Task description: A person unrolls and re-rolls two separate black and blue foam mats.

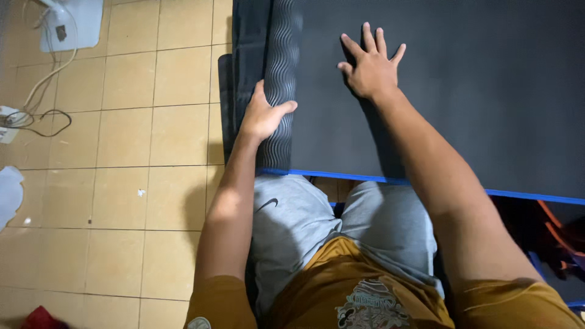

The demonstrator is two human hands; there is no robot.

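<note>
Head view, looking down. Dark grey foam mat with a blue edge (463, 91) lies spread flat on the tan tiled floor (122, 152). Its left edge is rolled up, showing a wavy ribbed underside. Left hand (263, 114) grips this rolled wavy-textured part (281, 67), thumb across it. Right hand (370, 66) lies flat on the mat surface, fingers spread, gripping nothing. Cables (36, 116) lie at far left.

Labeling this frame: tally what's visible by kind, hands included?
Hands: 2, the left hand gripping the rolled edge and the right hand flat on the surface
Dark exercise mat with blue trim: 1
Cables on the tile floor: 2
White cloth pieces at the left edge: 1
Total: 6
</note>
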